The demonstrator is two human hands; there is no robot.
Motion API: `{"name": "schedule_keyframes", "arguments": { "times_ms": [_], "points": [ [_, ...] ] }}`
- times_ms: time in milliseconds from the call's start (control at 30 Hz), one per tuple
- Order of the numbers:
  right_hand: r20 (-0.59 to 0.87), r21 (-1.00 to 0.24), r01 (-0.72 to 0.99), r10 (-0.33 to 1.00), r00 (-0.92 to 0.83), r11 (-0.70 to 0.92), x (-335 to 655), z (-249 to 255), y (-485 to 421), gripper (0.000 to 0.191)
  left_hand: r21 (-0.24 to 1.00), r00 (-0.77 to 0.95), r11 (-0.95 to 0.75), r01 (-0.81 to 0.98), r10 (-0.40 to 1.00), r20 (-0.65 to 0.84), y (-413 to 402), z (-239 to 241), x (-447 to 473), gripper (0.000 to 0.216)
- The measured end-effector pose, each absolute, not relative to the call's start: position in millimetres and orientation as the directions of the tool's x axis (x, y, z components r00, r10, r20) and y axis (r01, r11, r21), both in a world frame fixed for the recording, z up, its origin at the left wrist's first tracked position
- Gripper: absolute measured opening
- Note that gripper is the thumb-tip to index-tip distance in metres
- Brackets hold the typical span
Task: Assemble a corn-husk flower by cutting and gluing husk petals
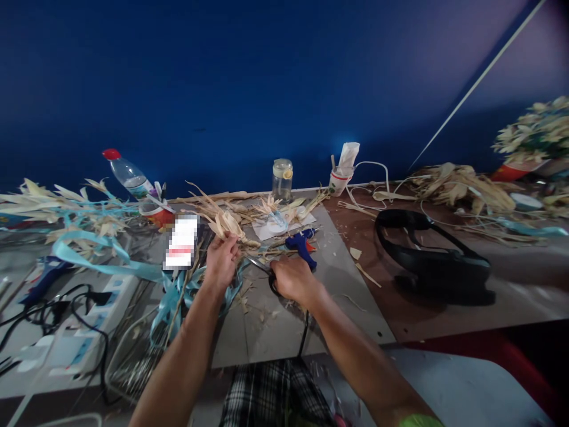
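Both hands are closed. The left hand pinches a pale, dry husk bundle, its pointed leaves fanning upward. The right hand grips scissors, blades toward the bundle's base. The bundle hangs over the grey board, toward its far edge, with a blue glue gun just beyond.

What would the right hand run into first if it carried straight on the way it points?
Probably the dried husk held in the left hand. The right hand grips scissors whose blades aim toward that husk. Depth is hard to judge from this view.
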State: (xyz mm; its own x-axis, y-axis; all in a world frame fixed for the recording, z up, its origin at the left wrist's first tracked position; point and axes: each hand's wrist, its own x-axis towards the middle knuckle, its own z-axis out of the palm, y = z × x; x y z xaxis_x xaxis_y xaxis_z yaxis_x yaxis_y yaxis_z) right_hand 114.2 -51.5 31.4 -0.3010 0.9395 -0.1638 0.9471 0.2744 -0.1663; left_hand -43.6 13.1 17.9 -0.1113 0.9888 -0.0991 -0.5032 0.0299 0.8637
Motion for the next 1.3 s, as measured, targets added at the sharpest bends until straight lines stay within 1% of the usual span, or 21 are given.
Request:
{"name": "schedule_keyframes", "arguments": {
  "times_ms": [233,467,533,700,800,933,1000,1100,1167,1233,1300],
  "points": [
    [-0.100,-0.319,0.933,0.973,-0.208,0.166,123.0,33.8,-43.3,0.034,0.865,-0.139,-0.010,-0.502,0.988,-0.068,14.1,16.6,-45.1,0.028],
    [-0.139,-0.336,0.932,0.971,-0.194,0.138,121.5,33.1,-41.9,0.030,0.862,-0.146,-0.006,-0.507,0.986,-0.079,13.0,18.2,-43.2,0.029],
    [-0.130,-0.361,0.923,0.973,-0.188,0.130,122.6,34.7,-41.4,0.032,0.861,-0.139,-0.007,-0.509,0.987,-0.075,12.2,18.8,-43.1,0.028],
    [-0.093,-0.440,0.895,0.987,-0.132,0.078,139.7,36.8,-34.1,0.050,0.864,-0.139,0.010,-0.504,0.986,-0.092,11.5,20.5,-43.6,0.027],
    [-0.080,-0.500,0.864,0.989,-0.122,0.066,155.4,33.6,-28.0,0.048,0.863,-0.141,0.019,-0.505,0.985,-0.104,12.7,20.0,-43.7,0.027],
    [-0.021,-0.602,0.796,0.996,-0.089,0.059,166.2,28.2,-22.2,0.048,0.858,-0.130,0.033,-0.513,0.985,-0.115,12.8,19.8,-42.5,0.028],
    [-0.028,-0.663,0.745,0.992,-0.124,0.074,164.2,25.8,-20.5,0.046,0.860,-0.131,0.034,-0.509,0.985,-0.116,12.5,19.7,-41.9,0.028],
    [-0.079,-0.750,0.652,0.964,-0.253,0.110,156.6,23.3,-19.8,0.042,0.876,-0.157,0.024,-0.482,0.981,-0.114,14.1,17.5,-42.9,0.028],
    [-0.114,-0.773,0.623,0.939,-0.325,0.122,154.0,23.8,-20.9,0.040,0.888,-0.228,-0.027,-0.458,0.970,-0.088,17.6,14.3,-45.3,0.026],
    [-0.166,-0.775,0.618,0.900,-0.404,0.134,157.1,26.8,-23.1,0.039,0.891,-0.336,-0.129,-0.436,0.941,-0.029,22.0,10.4,-48.7,0.024],
    [-0.211,-0.809,0.570,0.832,-0.513,0.147,165.4,31.7,-25.4,0.039,0.896,-0.391,-0.167,-0.411,0.921,-0.008,25.5,7.2,-51.6,0.022]
  ]
}}
